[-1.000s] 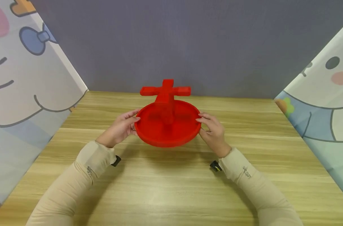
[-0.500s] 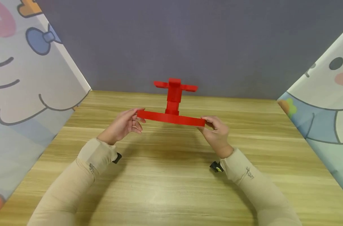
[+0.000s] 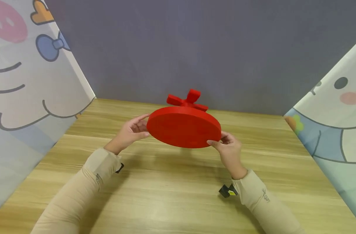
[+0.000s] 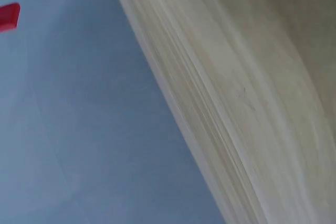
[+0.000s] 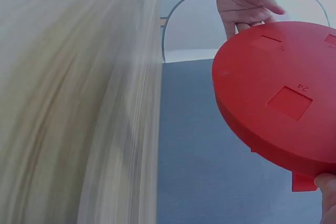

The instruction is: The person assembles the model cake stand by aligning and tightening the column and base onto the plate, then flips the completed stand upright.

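Note:
A red stand [image 3: 184,130] with a shallow round base is held up over the table, its flat underside tilted toward the head camera. Cross-shaped arms [image 3: 193,95] show behind the base's top edge; the post is mostly hidden. My right hand [image 3: 229,152] pinches the lower right rim, thumb on the underside. At the left rim is my left hand [image 3: 129,133], thumb and fingers spread rather than curled round it. In the right wrist view, square recesses [image 5: 290,103] with small markings show on the underside. Only a red bit [image 4: 8,17] enters the left wrist view.
A wood-grain table [image 3: 154,201] lies beneath both hands. Behind it rises a dark grey panel [image 3: 178,48]. Cartoon-printed panels [image 3: 49,97] stand at both sides. Small black devices [image 3: 228,191] are strapped at the wrists.
The stand has tipped over from showing the inside of its dish, through edge-on, to showing its underside. It has shifted slightly right. The left thumb has moved from the inner rim to the near side.

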A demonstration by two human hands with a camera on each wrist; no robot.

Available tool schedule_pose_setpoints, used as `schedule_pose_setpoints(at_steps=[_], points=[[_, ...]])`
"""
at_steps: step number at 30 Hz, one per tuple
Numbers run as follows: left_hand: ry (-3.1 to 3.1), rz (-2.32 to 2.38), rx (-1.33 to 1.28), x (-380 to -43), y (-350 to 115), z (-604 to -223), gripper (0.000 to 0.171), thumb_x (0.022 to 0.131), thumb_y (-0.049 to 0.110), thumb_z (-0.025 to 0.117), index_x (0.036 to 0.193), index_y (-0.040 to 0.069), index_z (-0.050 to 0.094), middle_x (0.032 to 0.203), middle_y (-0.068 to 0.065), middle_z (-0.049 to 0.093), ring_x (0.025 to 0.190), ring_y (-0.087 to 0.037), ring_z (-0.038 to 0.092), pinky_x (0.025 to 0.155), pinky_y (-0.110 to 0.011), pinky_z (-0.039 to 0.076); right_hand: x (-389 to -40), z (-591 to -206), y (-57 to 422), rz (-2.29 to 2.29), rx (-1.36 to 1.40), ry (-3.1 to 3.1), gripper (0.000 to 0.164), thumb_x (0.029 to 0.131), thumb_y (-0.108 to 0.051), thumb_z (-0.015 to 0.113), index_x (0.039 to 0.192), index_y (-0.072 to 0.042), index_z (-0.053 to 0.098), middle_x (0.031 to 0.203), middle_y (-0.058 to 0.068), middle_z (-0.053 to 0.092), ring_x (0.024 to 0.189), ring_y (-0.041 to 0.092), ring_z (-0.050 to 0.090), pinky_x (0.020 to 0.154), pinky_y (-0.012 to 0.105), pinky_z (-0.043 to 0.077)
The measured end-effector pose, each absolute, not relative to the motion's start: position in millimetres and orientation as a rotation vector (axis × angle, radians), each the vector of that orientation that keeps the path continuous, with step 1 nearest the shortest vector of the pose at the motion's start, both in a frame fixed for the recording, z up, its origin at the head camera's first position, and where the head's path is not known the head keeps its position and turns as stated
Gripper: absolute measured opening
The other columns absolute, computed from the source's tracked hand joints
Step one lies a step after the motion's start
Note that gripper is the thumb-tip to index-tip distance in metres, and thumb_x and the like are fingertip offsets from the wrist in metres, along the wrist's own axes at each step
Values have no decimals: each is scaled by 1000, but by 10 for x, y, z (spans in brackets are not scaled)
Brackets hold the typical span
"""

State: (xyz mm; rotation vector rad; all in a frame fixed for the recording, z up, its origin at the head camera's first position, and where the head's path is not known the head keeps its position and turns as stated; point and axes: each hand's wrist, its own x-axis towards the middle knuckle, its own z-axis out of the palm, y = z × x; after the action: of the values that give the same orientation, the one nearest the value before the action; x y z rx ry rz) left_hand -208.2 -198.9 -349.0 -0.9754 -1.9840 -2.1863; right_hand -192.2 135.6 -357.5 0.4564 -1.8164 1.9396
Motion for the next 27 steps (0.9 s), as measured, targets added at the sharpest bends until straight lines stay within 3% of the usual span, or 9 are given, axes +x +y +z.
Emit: schedule_pose_setpoints(at_steps=[6,10,13,16,19,23,27], points=[[-1979,-2061,-998,-2083,-1872,-3541,78,84,-6,69,143,-15,20,101,10,68,88,-8,66,74,-21,55,-1924,-3555,1347,2055,393,-1812,46,68,25,69,84,-18,73,75,-2,69,62,11,61,59,20,54],[-1926,-1917,-1037,-2073,-1796,-3587,72,88,-1,66,142,-15,22,110,10,65,87,-7,66,71,-20,55,-1927,-3560,1347,2000,496,-1807,41,68,19,74,88,-17,74,77,-3,70,63,9,61,58,19,53],[-1929,-1855,-1052,-2050,-1766,-3622,72,89,-1,64,145,-13,20,121,11,59,87,-6,64,68,-19,54,-1939,-3571,1345,1878,609,-1794,25,70,4,82,92,-2,73,77,-5,69,62,6,61,57,16,52],[-1980,-1848,-970,-1996,-1773,-3645,76,89,-2,63,148,-9,16,122,15,58,84,-5,63,64,-16,52,-1950,-3580,1336,1807,672,-1787,36,71,-3,83,96,17,66,79,-7,69,63,4,61,58,15,52],[-2005,-1851,-907,-1960,-1787,-3640,76,89,-5,63,149,-8,16,121,17,59,83,-4,64,61,-15,49,-1966,-3578,1323,1806,659,-1831,37,73,7,78,100,24,60,82,-9,69,64,3,60,57,14,51],[-1991,-1843,-924,-1968,-1798,-3607,74,88,-8,62,148,-7,19,120,15,60,86,-6,65,61,-16,50,-1992,-3570,1314,1908,605,-1907,39,75,19,68,112,23,57,89,-9,69,70,5,63,62,16,53],[-1972,-1880,-931,-1992,-1813,-3587,71,87,-12,61,146,-10,22,116,14,63,81,-6,67,61,-17,53,-2022,-3593,1319,2013,628,-1962,54,77,19,66,127,20,47,99,-11,68,80,5,66,70,19,55]])
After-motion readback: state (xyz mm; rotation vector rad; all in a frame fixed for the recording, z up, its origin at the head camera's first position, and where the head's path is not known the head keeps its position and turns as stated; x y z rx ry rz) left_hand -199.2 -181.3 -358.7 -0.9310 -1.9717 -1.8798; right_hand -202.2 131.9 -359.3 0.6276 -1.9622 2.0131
